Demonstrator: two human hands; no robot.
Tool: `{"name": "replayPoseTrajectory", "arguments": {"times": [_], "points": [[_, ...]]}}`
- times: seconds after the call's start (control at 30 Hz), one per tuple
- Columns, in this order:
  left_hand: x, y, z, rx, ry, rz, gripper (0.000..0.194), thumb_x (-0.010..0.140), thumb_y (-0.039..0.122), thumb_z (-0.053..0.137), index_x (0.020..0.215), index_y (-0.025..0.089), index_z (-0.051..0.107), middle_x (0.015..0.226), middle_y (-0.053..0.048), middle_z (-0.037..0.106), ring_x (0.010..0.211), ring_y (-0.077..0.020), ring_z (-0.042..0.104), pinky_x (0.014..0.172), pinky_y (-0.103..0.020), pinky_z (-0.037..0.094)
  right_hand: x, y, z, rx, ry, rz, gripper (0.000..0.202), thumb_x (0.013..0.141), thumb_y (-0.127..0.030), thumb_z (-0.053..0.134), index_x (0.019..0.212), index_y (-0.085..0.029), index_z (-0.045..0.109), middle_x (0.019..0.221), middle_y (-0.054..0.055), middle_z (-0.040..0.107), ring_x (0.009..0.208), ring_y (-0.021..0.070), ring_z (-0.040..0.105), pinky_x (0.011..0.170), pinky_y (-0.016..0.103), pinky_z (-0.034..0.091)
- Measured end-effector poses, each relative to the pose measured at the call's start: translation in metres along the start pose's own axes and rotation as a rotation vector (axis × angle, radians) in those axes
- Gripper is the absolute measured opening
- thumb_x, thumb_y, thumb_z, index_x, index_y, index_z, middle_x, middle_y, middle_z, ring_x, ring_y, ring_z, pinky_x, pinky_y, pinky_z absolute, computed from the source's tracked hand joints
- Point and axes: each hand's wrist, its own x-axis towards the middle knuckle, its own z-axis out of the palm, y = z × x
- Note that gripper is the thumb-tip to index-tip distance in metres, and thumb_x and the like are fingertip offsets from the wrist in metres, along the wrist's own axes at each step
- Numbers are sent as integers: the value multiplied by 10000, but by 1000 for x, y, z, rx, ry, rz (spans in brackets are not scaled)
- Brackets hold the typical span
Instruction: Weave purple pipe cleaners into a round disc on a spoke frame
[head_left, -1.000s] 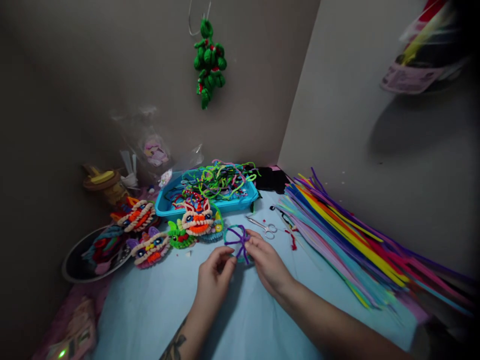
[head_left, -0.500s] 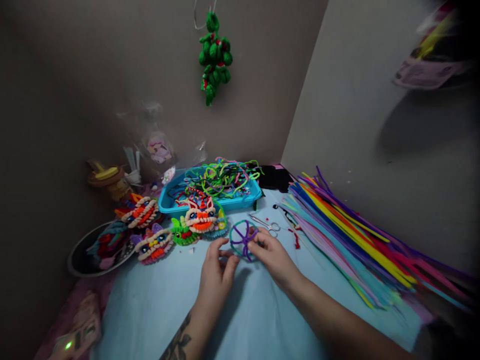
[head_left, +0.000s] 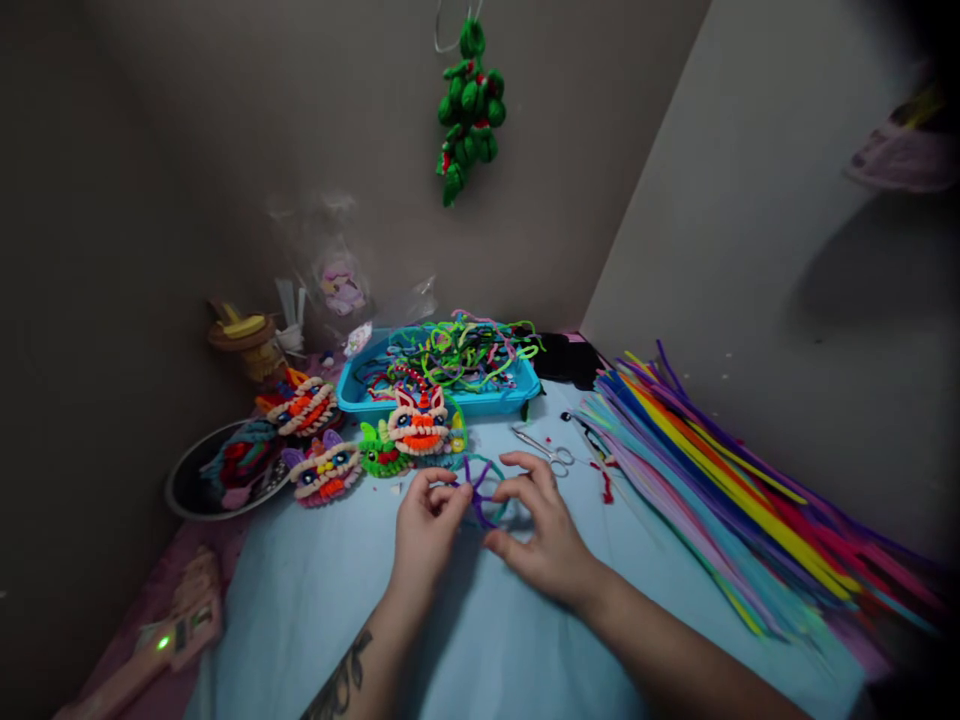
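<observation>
Between my hands is a ring of teal pipe cleaner with purple pipe-cleaner spokes (head_left: 478,492) crossing it. My left hand (head_left: 431,520) pinches its left side between thumb and fingers. On the other side my right hand (head_left: 541,525) is spread, fingers curved and thumb apart, close to the ring's right edge; whether a fingertip touches it I cannot tell. Just behind the ring stand several finished pipe-cleaner lion heads, the nearest a cream and orange one (head_left: 420,430). Small scissors (head_left: 546,450) lie on the blue cloth behind my right hand.
A blue tray (head_left: 349,398) of tangled pipe-cleaner scraps sits at the back. Long coloured pipe cleaners (head_left: 720,490) spread across the right side. A metal bowl (head_left: 180,490) and a pink glue gun (head_left: 176,635) are at left. A green ornament (head_left: 471,110) hangs above.
The ring has passed from my right hand's grip to my left hand's pinch. My right fingers have opened away from it. The whole view has shifted slightly.
</observation>
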Motion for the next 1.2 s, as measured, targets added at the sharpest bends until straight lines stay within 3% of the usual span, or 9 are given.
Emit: {"name": "replayPoseTrajectory", "arguments": {"times": [0.07,0.23,0.43,0.6,0.7,1.0,1.2], "points": [[1,-1,-1,-44,14,-12,333,669,344,727,841,178,495,525,60,597,505,-68,492,545,-180,354,-2,-2,1,-105,-19,-109,221,694,-210,691,879,-225,571,1224,93,438,1193,294,400,989,465,357],[2,-1,-2,-78,16,-11,320,651,342,742,808,172,520,544,67,570,515,-70,478,532,-188,334,-1,1,4,-218,18,-212,123,799,-113,568,831,-231,586,1148,76,497,1161,259,417,980,467,384],[3,-1,-2,-110,26,-34,318,647,319,739,811,171,510,554,66,575,530,-68,486,560,-186,344,-1,1,5,-254,7,-207,136,771,-162,621,884,-225,579,1174,93,485,1164,284,410,964,494,393],[3,-1,-2,-37,7,7,313,677,288,701,832,199,444,523,91,548,494,-62,454,531,-173,327,-2,0,2,-226,83,-211,118,816,-111,528,845,-221,561,1150,83,482,1140,255,438,960,463,382],[1,0,-1,49,-54,29,337,685,263,682,845,223,388,515,108,521,464,-65,420,490,-175,301,-2,3,0,-181,108,-150,105,840,-122,492,837,-213,544,1131,87,474,1124,246,452,939,441,388],[-5,4,-2,267,-391,44,272,762,233,609,881,223,366,601,82,519,514,-69,400,511,-188,285,3,10,-1,-89,65,80,122,839,-167,491,740,-204,554,1036,77,502,1046,236,500,886,406,421],[-5,5,-4,236,-453,39,263,792,272,593,928,220,374,631,71,490,540,-82,424,529,-202,303,6,10,1,-90,81,125,119,811,-182,526,714,-213,588,1026,78,517,1039,254,499,891,440,429]]}}
